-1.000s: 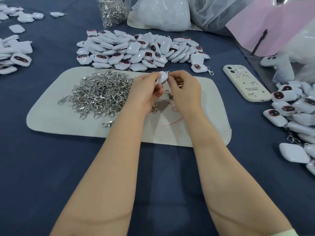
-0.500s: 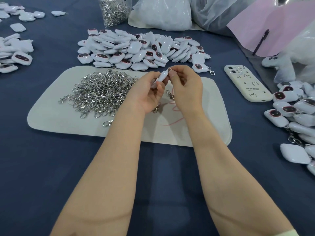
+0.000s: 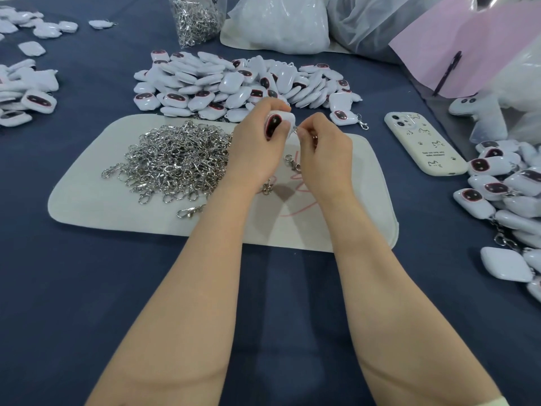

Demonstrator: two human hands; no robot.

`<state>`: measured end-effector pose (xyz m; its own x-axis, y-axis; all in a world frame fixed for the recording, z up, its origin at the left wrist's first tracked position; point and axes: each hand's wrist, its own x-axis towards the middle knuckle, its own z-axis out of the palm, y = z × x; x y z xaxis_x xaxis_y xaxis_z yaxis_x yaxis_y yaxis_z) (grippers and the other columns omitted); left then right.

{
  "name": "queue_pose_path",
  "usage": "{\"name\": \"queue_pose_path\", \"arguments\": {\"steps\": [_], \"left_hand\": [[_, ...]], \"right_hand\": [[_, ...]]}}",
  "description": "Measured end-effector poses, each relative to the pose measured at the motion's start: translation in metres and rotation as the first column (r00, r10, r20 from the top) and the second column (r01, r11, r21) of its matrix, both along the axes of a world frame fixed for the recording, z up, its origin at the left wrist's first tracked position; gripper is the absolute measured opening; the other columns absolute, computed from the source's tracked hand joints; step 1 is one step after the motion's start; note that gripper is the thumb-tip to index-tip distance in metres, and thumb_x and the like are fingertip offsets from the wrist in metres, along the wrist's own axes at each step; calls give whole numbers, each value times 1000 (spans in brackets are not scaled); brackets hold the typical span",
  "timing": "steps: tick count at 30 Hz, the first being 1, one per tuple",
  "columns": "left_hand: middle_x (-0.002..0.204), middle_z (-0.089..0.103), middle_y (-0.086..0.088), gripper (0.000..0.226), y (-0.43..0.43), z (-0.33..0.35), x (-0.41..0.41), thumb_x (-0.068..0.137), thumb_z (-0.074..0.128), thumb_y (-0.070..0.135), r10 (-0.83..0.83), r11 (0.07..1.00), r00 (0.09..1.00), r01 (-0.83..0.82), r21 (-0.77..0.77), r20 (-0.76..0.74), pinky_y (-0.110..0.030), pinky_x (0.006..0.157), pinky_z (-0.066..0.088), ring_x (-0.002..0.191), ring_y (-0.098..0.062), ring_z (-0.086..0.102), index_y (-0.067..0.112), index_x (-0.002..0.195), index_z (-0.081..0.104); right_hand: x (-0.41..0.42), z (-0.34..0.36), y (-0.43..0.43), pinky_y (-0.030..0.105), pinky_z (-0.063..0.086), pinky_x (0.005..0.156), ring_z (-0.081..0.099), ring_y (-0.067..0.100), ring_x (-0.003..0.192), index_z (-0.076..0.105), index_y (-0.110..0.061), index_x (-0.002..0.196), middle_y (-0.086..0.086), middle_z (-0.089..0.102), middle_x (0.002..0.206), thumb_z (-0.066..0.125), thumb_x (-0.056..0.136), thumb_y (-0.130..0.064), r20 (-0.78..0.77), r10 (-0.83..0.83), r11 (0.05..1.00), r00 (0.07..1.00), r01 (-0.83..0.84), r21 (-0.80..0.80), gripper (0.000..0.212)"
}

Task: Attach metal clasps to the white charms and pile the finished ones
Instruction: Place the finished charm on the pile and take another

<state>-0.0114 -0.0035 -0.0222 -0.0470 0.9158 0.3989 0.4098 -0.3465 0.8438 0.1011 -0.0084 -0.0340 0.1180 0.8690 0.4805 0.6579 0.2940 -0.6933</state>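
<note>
The left hand (image 3: 254, 148) holds a white charm (image 3: 273, 124) above the pale mat (image 3: 87, 197), with its fingers curled round it. The right hand (image 3: 325, 150) pinches a metal piece (image 3: 297, 129) at the charm's edge, near the clasp heap (image 3: 175, 159).

1) charm (image 3: 276, 124) in my left hand (image 3: 254, 145): edges covered by my fingers; 2) clasp (image 3: 296, 129) pinched by my right hand (image 3: 325, 150): too small to tell if hooked on; 3) right-side charm pile (image 3: 503, 194): cut off by frame edge; 4) left-side charm pile (image 3: 26, 89): likewise; 5) bag of clasps (image 3: 196, 19): top cut off
</note>
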Motion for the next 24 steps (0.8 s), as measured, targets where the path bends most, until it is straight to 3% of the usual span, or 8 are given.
{"name": "queue_pose_path", "arguments": {"steps": [2,7,9,11,15,17,19,24], "left_hand": [[93,60,11,17,0,0,0,91,55,16,9,996,992,1,86,-123,-12,70,39,75,-7,51,18,107,60],[97,63,5,19,-1,-2,2,90,54,14,43,992,974,-15,127,-222,-18,70,36,81,-10,51,16,108,61],[86,60,8,16,-1,0,4,90,54,14,53,998,996,-50,41,-75,-16,68,42,71,-10,54,16,105,60],[79,57,5,9,0,3,6,92,53,13,52,985,970,-11,-172,237,-24,61,52,56,-9,57,17,99,57],[62,56,-2,12,2,5,3,93,53,7,203,847,679,239,-474,705,-14,42,45,39,-3,49,9,82,57],[52,55,-1,10,2,4,0,94,53,7,249,803,552,342,-488,796,-12,39,43,36,-3,47,4,85,56],[62,56,-6,7,3,3,-2,94,53,7,266,776,471,414,-477,841,-10,38,42,37,-3,45,1,89,54],[77,50,-10,16,4,0,-4,94,51,7,282,748,403,476,-463,871,-10,37,42,48,-3,38,1,79,52]], "right_hand": [[0,-1,1,43,42,73,54,31,78,57,-3,87,12,62,81,46,93,-8,33,-8,1000,999,8,-5,13],[0,-4,2,39,41,69,53,29,76,56,-3,88,11,62,79,44,93,-6,55,13,999,998,-10,-51,13],[-1,-3,0,29,42,66,53,22,73,57,-7,89,4,61,78,47,93,-8,-51,20,998,998,-23,-56,11],[-3,-3,-1,11,39,64,54,9,72,60,-11,94,-5,60,82,50,93,-9,-182,24,998,983,-33,-50,10],[-4,-3,1,4,39,66,53,-11,73,63,-13,100,-17,58,81,55,91,-9,-288,50,994,956,-75,-77,13],[-5,-3,3,4,39,65,54,-10,71,62,-15,94,-18,58,78,57,90,-11,-293,57,993,955,-86,-86,8],[-5,-4,3,6,40,64,55,-5,71,60,-20,89,-17,59,77,58,91,-14,-283,58,991,957,-89,-98,7],[-4,-5,3,10,42,69,57,3,79,61,-23,90,-17,61,79,58,91,-17,-227,52,991,973,-78,-107,6]]}}
